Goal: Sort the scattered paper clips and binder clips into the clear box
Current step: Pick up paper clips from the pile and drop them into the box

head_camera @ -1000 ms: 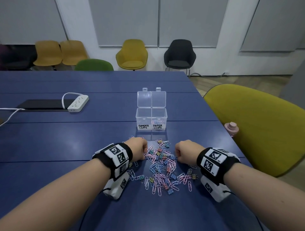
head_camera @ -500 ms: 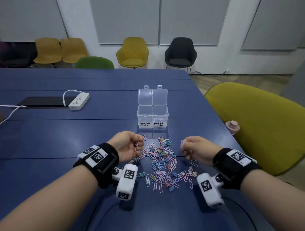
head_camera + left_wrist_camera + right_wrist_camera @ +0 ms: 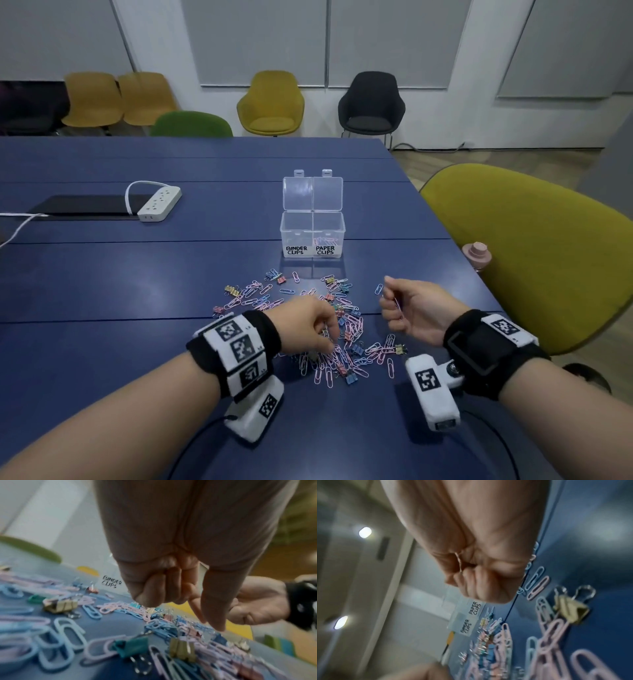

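Clips (image 3: 337, 337), paper and binder mixed, lay scattered on the blue table (image 3: 102, 284) nearest the person, on the near side of the clear box (image 3: 312, 234). Left hand (image 3: 308, 325) reached down into that pile, thumb and forefinger extended, other fingers curled; whether it pinched anything I cannot tell. Right hand (image 3: 409, 310), lifted above the pile's right edge, was curled around a pink paper clip (image 3: 459, 562). Straight beyond stood the box, lids up, its PAPER CLIPS compartment (image 3: 327, 236) on the right, so the right hand seemed nearer.
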{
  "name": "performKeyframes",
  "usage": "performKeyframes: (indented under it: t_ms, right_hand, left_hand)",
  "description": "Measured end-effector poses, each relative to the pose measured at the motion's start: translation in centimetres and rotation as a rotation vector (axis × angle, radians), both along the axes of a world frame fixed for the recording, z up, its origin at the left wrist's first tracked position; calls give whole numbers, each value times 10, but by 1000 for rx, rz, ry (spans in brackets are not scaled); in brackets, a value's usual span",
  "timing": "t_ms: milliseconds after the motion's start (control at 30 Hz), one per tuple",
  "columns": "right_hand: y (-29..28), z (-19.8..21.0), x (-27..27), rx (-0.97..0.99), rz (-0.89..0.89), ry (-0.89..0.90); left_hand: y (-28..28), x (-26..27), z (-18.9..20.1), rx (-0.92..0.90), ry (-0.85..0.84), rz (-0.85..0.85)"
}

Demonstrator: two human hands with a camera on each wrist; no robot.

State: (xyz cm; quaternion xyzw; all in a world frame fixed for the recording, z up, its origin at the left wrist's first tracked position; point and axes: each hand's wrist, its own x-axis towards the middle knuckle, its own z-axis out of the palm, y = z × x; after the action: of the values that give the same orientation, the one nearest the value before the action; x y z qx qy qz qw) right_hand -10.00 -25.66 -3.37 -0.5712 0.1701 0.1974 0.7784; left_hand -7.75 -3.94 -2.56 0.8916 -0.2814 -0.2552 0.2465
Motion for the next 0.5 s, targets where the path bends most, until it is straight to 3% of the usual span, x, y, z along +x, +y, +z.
performKeyframes:
  t_ms: [67, 133, 200, 333, 500]
  right_hand:
    - [5, 4, -3, -420, 98, -93]
    - [8, 8, -8, -1023, 354, -318]
    - [12, 10, -13, -1384, 626, -497]
    - [21, 3, -22, -1536, 816, -497]
    - [28, -2, -20, -1625, 763, -516]
  left_hand:
    - [-6, -5, -1, 104, -129, -81]
    - [-10, -6, -5, 163, -200, -119]
    - [-12, -7, -7, 191, -232, -125]
    - [-15, -6, -6, 204, -244, -123]
    - [-11, -3, -7, 206, -224, -61]
